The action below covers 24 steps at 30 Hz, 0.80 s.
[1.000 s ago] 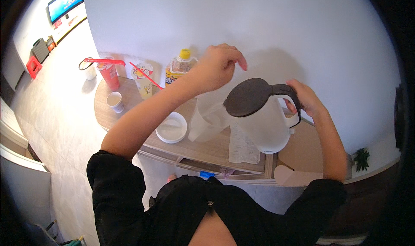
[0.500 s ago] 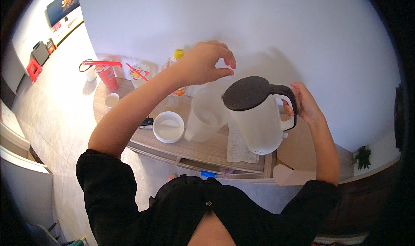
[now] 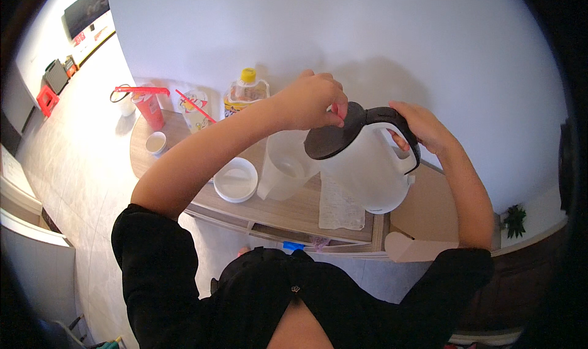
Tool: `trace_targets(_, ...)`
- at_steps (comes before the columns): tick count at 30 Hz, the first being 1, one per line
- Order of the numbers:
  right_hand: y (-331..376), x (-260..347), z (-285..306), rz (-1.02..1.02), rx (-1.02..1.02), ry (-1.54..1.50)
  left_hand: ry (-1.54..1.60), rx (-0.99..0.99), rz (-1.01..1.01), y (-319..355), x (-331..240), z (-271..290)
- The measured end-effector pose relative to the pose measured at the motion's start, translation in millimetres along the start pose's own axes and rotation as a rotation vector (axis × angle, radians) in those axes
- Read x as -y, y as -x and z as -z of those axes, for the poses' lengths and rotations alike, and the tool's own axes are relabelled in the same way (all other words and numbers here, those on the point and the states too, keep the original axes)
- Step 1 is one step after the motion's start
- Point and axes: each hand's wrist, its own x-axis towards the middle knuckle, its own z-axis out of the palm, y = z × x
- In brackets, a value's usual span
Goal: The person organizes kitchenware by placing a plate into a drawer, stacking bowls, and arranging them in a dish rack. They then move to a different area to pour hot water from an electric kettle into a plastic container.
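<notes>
Kettle: a white kettle (image 3: 367,171) with a dark lid (image 3: 334,137) is held tilted above the bench (image 3: 294,211), its spout side lowered toward the clear jug (image 3: 285,165) just to its left.
Right hand: the right hand (image 3: 422,128) is clenched around the kettle's dark handle (image 3: 398,119); the grip is closed on it and the kettle's weight is carried there.
Left hand: the left hand (image 3: 312,101) is laid on the front edge of the lid, fingertips curled down onto it; whether the lid is pinched or only pressed cannot be told.
Jug: it stands open on the bench, touching or nearly touching the kettle's front; its white round lid (image 3: 236,180) lies flat to the jug's left.
Cloth: a pale cloth (image 3: 340,202) is spread under the kettle, to the jug's right.
Further left of the jug: a yellow-capped bottle (image 3: 245,91), a printed cup with a red straw (image 3: 196,110), a red cup (image 3: 149,104) and a small white cup (image 3: 156,144).
Risk, spill: if the kettle is tipped faster than the spout is lined up, liquid could be run down the jug's outside onto the bench.
Risk, lid: the lid could be opened by the pressing hand during a pour, and that hand could be caught by steam or liquid.
Risk, knock: the light jug could be pushed over by the kettle's body.
</notes>
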Motion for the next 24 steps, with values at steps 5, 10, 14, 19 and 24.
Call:
trace_targets(5, -6.9, 8.8, -0.4, 0.040, 0.088, 0.142, 0.030, -0.021, 0.014, 5.6, 1.5, -1.5)
trace_targets(10, -8.2, 21.2, -7.3, 0.036, 0.064, 0.205, 0.029, -0.051, 0.010, 7.0, 3.2, 0.2)
trace_targets(14, -11.7, 22.7, -6.7, 0.055, 0.110, 0.216, 0.015, -0.032, 0.042, 7.6, 1.0, 3.5)
trace_targets(19, -13.6, 30.2, -10.6, 0.078, 0.115, 0.284, 0.082, -0.191, -0.031, 17.2, 5.6, 7.0)
trace_targets(24, -16.6, 30.2, -9.6, 0.069, 0.127, 0.305, 0.237, -0.413, 0.274, 62.4, -3.7, 34.2)
